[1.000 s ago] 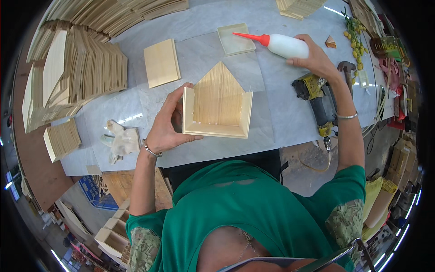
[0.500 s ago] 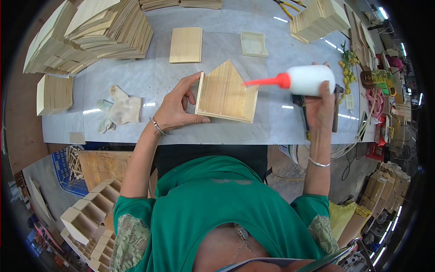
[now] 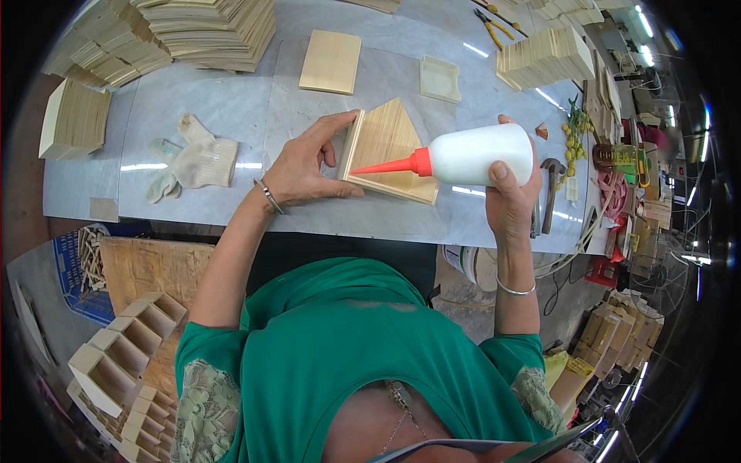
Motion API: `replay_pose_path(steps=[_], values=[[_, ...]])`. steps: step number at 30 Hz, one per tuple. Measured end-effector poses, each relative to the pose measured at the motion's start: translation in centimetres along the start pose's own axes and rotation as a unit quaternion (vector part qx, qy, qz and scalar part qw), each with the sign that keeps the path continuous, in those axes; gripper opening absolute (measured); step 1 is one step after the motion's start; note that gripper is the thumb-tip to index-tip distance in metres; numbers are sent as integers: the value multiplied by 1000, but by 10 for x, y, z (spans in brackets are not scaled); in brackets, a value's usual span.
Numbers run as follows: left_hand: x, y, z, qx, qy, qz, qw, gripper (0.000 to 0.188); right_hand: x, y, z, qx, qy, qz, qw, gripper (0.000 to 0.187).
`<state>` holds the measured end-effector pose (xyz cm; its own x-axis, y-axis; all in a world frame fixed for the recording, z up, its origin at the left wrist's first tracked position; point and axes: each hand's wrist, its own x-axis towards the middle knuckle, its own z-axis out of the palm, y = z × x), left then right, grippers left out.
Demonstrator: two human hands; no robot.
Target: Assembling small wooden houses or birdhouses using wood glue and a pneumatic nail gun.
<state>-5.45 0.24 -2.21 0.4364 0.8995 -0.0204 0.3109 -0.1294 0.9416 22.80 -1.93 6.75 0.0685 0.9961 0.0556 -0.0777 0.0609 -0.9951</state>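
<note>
My left hand (image 3: 309,166) grips the left wall of a small wooden box (image 3: 390,139) whose back panel rises to a peak. Its thumb lies along the near edge and its fingers curl round the far side. In my right hand (image 3: 513,189) is a white glue bottle (image 3: 475,154) with a long red nozzle (image 3: 390,163), tipped nearly level. The nozzle tip is over the box's near left corner, close to the left wall; whether it touches I cannot tell.
Stacks of wooden panels (image 3: 208,35) line the far left, another stack (image 3: 548,58) the far right. A loose panel (image 3: 330,62), a shallow tray (image 3: 440,79), white gloves (image 3: 197,158), yellow-handled pliers (image 3: 492,29), a hammer (image 3: 550,193) and yellow fruit on stems (image 3: 575,139) lie on the table.
My right hand has brought the glue bottle left and slightly nearer, moving the nozzle from the box's right side to its left corner. My left hand keeps hold of the box. The view has shifted.
</note>
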Motion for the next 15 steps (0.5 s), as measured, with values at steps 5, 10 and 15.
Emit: replay_pose_path(steps=[5, 10, 15], values=[[0, -1, 1, 8, 3, 4, 1000, 105, -2, -7, 1, -59, -27, -59, 996, 76], [0, -2, 2, -6, 13, 2, 1000, 105, -2, -10, 3, -110, -49, -93, 988, 77], [0, -2, 2, -5, 16, 8, 1000, 105, 0, -11, 3, -124, -59, -99, 986, 77]])
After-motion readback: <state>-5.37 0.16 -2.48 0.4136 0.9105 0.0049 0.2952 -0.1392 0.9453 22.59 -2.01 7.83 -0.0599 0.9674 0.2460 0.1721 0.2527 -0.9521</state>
